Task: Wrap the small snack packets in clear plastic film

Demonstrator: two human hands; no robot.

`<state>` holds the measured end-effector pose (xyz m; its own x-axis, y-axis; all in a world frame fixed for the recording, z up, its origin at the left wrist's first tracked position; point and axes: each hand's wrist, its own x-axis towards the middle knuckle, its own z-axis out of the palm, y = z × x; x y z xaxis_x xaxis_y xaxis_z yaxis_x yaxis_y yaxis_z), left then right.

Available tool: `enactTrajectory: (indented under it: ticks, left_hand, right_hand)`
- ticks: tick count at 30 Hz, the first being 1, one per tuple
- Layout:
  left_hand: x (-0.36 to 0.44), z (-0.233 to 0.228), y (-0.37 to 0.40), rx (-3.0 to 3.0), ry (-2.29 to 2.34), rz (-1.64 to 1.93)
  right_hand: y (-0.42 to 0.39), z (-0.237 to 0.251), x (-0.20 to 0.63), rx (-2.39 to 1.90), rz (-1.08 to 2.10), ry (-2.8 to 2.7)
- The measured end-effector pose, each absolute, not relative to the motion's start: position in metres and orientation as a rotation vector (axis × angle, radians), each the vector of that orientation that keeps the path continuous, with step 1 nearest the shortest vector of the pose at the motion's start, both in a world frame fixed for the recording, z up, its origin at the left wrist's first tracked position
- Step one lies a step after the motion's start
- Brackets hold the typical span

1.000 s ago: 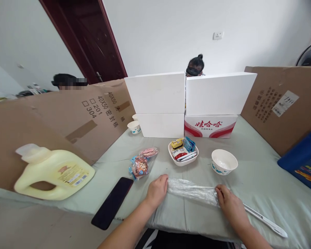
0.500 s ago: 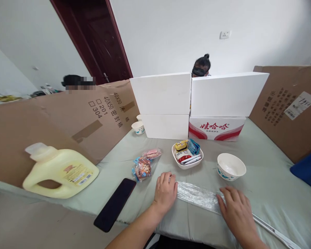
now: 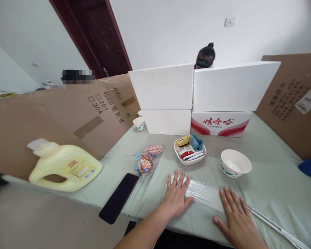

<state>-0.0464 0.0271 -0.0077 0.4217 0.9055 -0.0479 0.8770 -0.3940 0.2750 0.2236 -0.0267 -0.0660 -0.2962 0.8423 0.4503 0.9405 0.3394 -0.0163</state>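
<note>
A flattened strip of clear, wrinkled plastic film (image 3: 203, 192) lies across the cloth near the table's front edge. Fingers spread, my left hand (image 3: 176, 195) presses flat on its left part. At the strip's right end my right hand (image 3: 234, 214) also lies flat with fingers apart, covering that end. Long thin white strips (image 3: 269, 223) run from beside my right hand toward the lower right corner. Just beyond the film are a white square bowl (image 3: 190, 162) of small packets and a round white bowl (image 3: 235, 164) with a teal pattern.
Wrapped pastries (image 3: 146, 162), a black phone (image 3: 119, 197) and a pale yellow jug (image 3: 67, 167) lie to the left. White boxes (image 3: 160, 88) form a wall behind; cardboard panels (image 3: 93, 117) flank the table. People sit beyond the partitions.
Both hands have gone from curled fingers to spread, flat palms on the film. My left hand shifted right along it, and the film looks flatter. The view tilted down slightly.
</note>
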Motion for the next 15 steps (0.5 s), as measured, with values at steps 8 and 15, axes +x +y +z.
enactTrajectory:
  ticks: [8, 15]
  left_hand:
    - [-0.045, -0.002, 0.027, 2.357, 1.512, 0.134]
    - [-0.047, -0.008, 0.026, 2.478, 1.521, 0.266]
  right_hand:
    - [-0.024, -0.067, 0.222, -1.464, -0.457, -2.179]
    - [-0.043, -0.08, 0.226, -1.455, -0.521, -2.195]
